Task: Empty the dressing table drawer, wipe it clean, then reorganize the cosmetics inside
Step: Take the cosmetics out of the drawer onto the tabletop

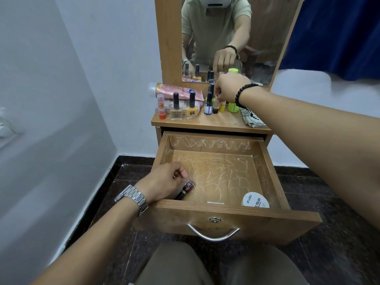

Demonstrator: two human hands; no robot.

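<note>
Left hand [164,179]: fingers curled, tips pinching a dark red nail polish bottle [186,189] lying on its side at the front left corner of the drawer [273,171], black cap toward the front wall. Small glass body, judged light but breakable and slick; best taken across the glass just below the cap, not by the cap alone, and set down rather than dropped.

Right hand [230,87]: reached to the tabletop [216,121], fingertips closed on a small dark-capped bottle [215,109] in the row near the back right, beside a blue-labelled polish bottle [208,105] and lime green bottles [233,105]. Same handling applies: narrow base, judged easy to tip against neighbours; lift straight up.

Drawer pulled fully out, floor streaked with whitish marks. White round-lidded jar marked "nail polish" [256,200] at the front right corner. Two yellow polish bottles [192,111], an orange lipstick [161,108] and a pink tube [178,91] along the tabletop's left edge; checked cloth [251,120] at the right edge.
</note>
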